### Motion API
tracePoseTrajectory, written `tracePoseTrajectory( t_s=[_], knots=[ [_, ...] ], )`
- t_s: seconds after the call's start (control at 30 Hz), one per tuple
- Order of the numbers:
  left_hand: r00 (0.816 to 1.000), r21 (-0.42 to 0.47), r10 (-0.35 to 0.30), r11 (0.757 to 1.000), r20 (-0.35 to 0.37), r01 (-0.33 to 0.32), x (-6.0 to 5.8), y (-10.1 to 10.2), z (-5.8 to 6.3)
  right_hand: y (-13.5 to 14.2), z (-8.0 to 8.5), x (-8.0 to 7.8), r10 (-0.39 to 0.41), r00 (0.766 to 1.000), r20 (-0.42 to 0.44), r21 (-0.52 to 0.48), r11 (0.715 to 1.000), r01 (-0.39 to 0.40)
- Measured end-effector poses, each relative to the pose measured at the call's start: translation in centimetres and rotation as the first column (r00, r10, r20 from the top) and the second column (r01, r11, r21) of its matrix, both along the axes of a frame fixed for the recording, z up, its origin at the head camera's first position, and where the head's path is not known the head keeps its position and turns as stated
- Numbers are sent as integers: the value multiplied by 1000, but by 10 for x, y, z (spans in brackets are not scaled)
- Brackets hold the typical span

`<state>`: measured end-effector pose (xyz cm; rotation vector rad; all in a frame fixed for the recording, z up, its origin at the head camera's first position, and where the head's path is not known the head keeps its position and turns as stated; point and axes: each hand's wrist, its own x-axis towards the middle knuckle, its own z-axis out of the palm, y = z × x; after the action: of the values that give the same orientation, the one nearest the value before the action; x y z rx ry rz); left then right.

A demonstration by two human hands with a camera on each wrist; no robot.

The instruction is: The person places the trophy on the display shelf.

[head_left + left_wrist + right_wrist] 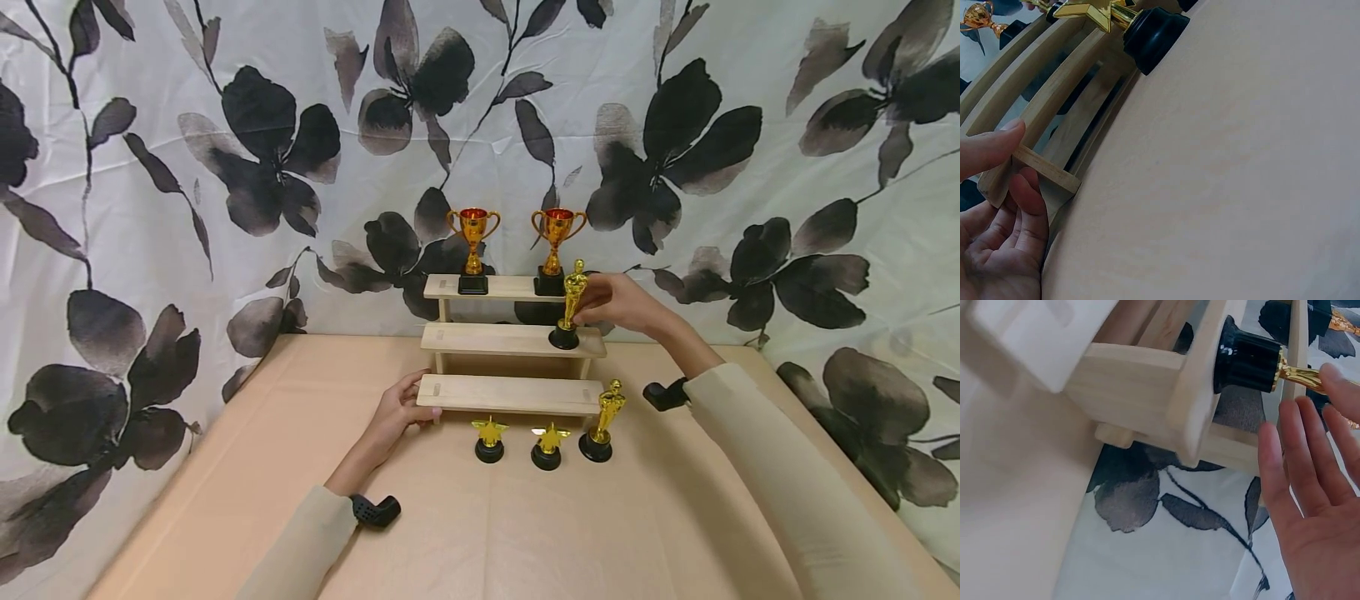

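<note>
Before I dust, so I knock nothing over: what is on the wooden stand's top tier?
A left cup and a right cup stand on the top tier. In the head view, the gold figurine and the right hand cover the tier's right end, hiding anything there.

You wear a plain beige left sleeve [303, 542] and a matching right sleeve [783, 475]; your left hand [394, 417] and right hand [621, 303] are bare. A rounded black gadget [377, 512] sits at your left wrist; another black gadget [666, 395] at your right.
</note>
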<state>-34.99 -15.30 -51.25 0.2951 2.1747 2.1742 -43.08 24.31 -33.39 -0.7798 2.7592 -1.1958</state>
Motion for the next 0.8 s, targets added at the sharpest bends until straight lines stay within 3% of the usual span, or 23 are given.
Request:
tracePoseTrajectory(
  t_s=[0.13,0.5,0.67,0.8],
  knots=[
    [1000,-7,-5,1000,-8,4,0,0,0,11,-5,8,-4,1000,10,-49,999,4],
    [1000,-5,-2,1000,-8,2,-1,3,-2,47,-24,38,-115,993,-26,-80,990,112],
    [1000,-13,-4,1000,-14,4,-3,2,-3,62,-46,55,-63,998,-14,-193,979,59],
    [1000,-4,-4,1000,-14,4,-3,2,-2,70,-65,68,31,999,-7,-317,948,-32]
  ],
)
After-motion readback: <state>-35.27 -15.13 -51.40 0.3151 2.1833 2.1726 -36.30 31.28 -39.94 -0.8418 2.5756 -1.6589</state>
